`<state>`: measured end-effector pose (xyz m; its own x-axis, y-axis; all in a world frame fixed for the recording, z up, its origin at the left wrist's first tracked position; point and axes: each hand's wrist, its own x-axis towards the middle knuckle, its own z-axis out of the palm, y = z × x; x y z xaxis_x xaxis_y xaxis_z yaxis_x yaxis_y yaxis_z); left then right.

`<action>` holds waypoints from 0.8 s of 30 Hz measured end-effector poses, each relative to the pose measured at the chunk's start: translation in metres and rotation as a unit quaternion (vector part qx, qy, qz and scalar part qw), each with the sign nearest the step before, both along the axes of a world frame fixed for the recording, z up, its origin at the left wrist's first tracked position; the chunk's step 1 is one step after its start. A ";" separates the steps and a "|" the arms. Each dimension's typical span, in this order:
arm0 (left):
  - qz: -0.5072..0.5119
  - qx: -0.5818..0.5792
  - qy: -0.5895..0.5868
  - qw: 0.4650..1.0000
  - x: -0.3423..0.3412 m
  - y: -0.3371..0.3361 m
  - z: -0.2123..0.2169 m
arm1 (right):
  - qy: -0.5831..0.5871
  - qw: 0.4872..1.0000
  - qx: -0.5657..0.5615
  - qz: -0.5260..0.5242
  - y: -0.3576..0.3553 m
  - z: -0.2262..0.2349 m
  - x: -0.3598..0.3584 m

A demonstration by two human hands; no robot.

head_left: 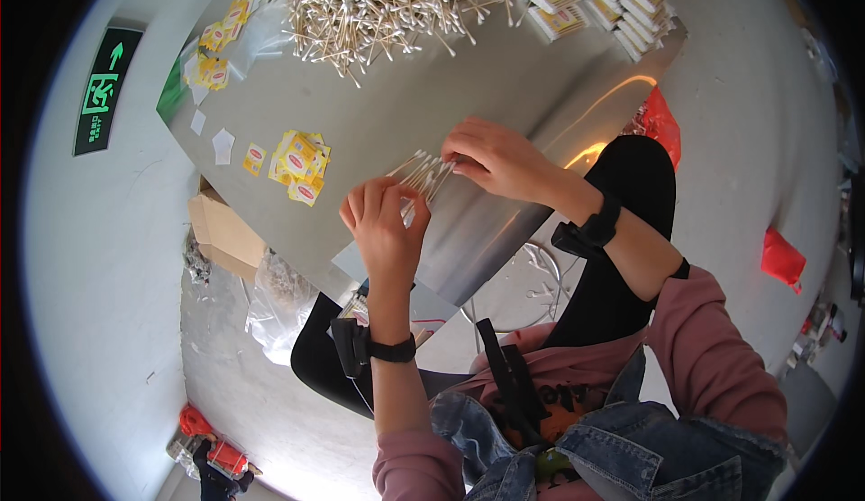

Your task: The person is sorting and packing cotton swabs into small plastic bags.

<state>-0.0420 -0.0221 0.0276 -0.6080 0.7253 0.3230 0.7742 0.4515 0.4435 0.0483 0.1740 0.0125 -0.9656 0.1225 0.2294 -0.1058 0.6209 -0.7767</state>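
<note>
Between my hands, just above the metal table [378, 122], is a small bunch of cotton swabs [423, 175] with wooden sticks and white tips. My left hand [383, 213] pinches the near left end of the bunch, thumb and forefinger curled together. At its far right end, the bent fingers of my right hand [491, 154] close on the white tips. A large loose heap of cotton swabs [387, 10] lies farther off on the table. To the left of my left hand sits a small pile of yellow and white printed labels [302, 166].
Stacked packs of swabs [631, 5] stand at the far right of the table. More yellow labels [214, 70] and clear plastic bags [261, 46] lie at its left edge. A cardboard box [225, 231] is below on the left; red bags [662, 127] are on the right.
</note>
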 end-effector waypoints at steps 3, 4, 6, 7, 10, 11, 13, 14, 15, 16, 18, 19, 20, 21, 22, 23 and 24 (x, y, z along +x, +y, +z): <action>0.016 -0.004 -0.006 1.000 0.016 -0.002 0.005 | -0.010 1.000 -0.022 -0.012 0.003 0.001 0.004; 0.016 -0.004 -0.006 1.000 0.024 -0.002 0.006 | -0.015 0.999 -0.035 -0.026 0.003 0.001 0.005; 0.019 -0.005 -0.039 0.999 0.041 0.001 0.007 | -0.015 0.999 -0.029 -0.026 0.003 0.001 0.004; 0.021 -0.005 -0.038 0.999 0.046 0.003 0.004 | -0.016 0.999 -0.023 -0.026 0.002 0.002 0.003; 0.090 -0.002 -0.041 0.995 0.054 0.007 -0.004 | -0.009 1.000 -0.002 -0.022 0.001 0.000 0.002; 0.090 -0.002 -0.041 0.995 0.052 0.008 -0.005 | -0.009 1.000 -0.002 -0.022 0.001 -0.001 0.003; 0.123 0.006 -0.037 0.992 0.046 0.012 -0.005 | -0.023 0.999 -0.011 -0.029 0.001 0.001 0.003; 0.123 0.005 -0.036 0.992 0.044 0.011 -0.006 | -0.023 0.999 -0.011 -0.028 0.001 0.001 0.004; 0.122 0.006 -0.036 0.992 0.042 0.010 -0.006 | -0.011 1.000 -0.008 -0.024 0.001 0.002 0.004; 0.121 0.005 -0.036 0.992 0.040 0.010 -0.007 | 0.000 1.000 -0.005 -0.020 0.002 0.002 0.004; 0.127 0.026 -0.062 0.990 0.040 0.008 -0.005 | 0.013 1.000 0.000 0.004 0.003 0.005 0.005; 0.133 0.046 -0.089 0.986 0.040 0.007 -0.004 | 0.026 0.999 0.005 0.027 0.003 0.007 0.005; 0.132 0.046 -0.089 0.986 0.038 0.007 -0.005 | 0.026 0.999 0.005 0.026 0.001 0.008 0.006; 0.169 0.047 -0.115 0.978 0.035 0.005 -0.005 | 0.036 0.998 0.038 0.039 -0.003 0.010 0.006; 0.206 0.048 -0.141 0.967 0.032 0.003 -0.006 | 0.046 0.995 0.071 0.051 -0.006 0.010 0.005; 0.206 0.047 -0.140 0.967 0.029 0.003 -0.007 | 0.046 0.995 0.070 0.051 -0.009 0.008 0.003; 0.219 0.032 -0.147 0.964 0.026 0.006 -0.006 | 0.048 0.993 0.092 0.056 -0.012 0.004 0.003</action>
<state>-0.0157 -0.0163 0.0220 -0.9237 0.3623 0.1248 0.3516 0.6714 0.6524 0.0509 0.1616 0.0164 -0.9434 -0.0363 0.3296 -0.2496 0.7318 -0.6341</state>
